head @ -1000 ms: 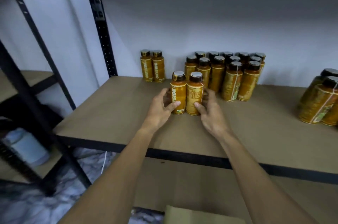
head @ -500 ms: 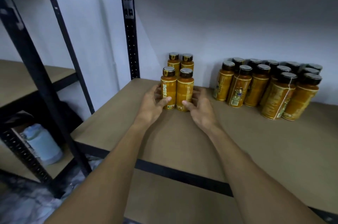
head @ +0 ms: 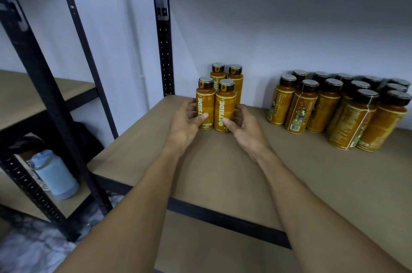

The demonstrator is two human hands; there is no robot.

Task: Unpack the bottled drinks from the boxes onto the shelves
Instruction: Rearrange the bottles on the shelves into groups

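Observation:
Two orange bottles with black caps stand side by side on the brown shelf board [head: 214,174]. My left hand [head: 186,124] grips the left bottle [head: 205,103] low down, thumb across its front. My right hand [head: 244,128] grips the right bottle [head: 224,105] the same way. Both bottles stand upright, right in front of two more orange bottles [head: 226,76] at the back wall.
A cluster of several orange bottles [head: 334,107] stands at the right on the same shelf. A black upright post [head: 163,36] marks the shelf's back left corner. A neighbouring rack on the left holds a pale blue jug [head: 55,174]. A lower shelf board [head: 211,250] lies beneath.
Both hands slid the two bottles left, away from the big cluster, up to the two bottles at the back wall. The view turned left with them.

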